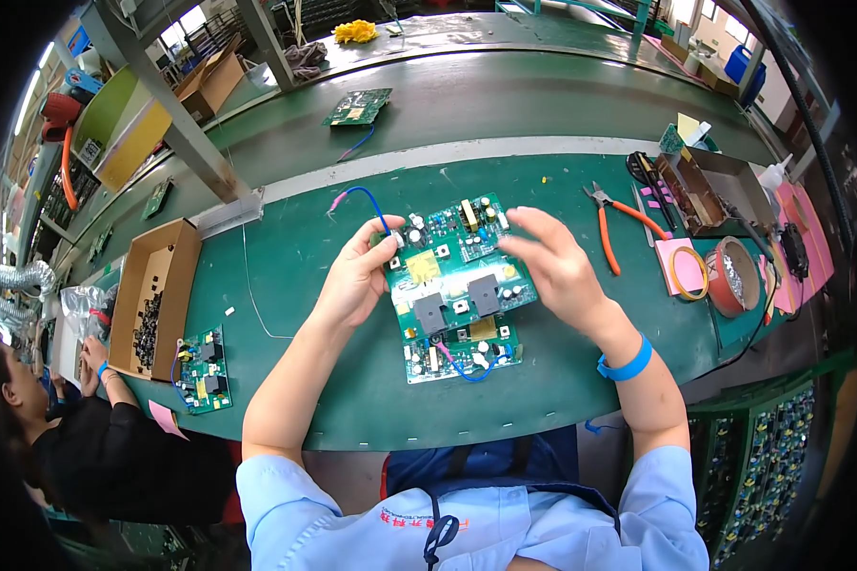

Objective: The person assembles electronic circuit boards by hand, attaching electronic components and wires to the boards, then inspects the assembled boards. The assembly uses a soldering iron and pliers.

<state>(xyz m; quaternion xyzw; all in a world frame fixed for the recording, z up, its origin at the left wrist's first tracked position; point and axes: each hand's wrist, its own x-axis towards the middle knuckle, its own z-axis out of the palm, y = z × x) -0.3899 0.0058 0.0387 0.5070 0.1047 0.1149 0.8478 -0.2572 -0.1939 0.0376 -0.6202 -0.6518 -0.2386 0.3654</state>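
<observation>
My left hand (352, 276) grips the left edge of a green circuit board (448, 269), thumb and fingers closed near its upper left corner. Black blocks, a yellow-taped part and small white components stand on this board. A blue wire (367, 195) with a pink end curves up beside the left fingertips. At the board's upper right corner, my right hand (564, 271) has its fingers apart, slightly blurred; whether a fingertip touches the board I cannot tell. Partly under the held board lies a second circuit board (505, 357) with a blue wire looped at its near edge.
Orange-handled cutters (607, 228), a yellow tape roll (687, 271) and a brown box (724, 190) are at the right. On the left are a cardboard box (173, 257) of black parts and another circuit board (205, 376). A co-worker (114, 447) sits at the left. Another board (357, 107) lies on the far conveyor.
</observation>
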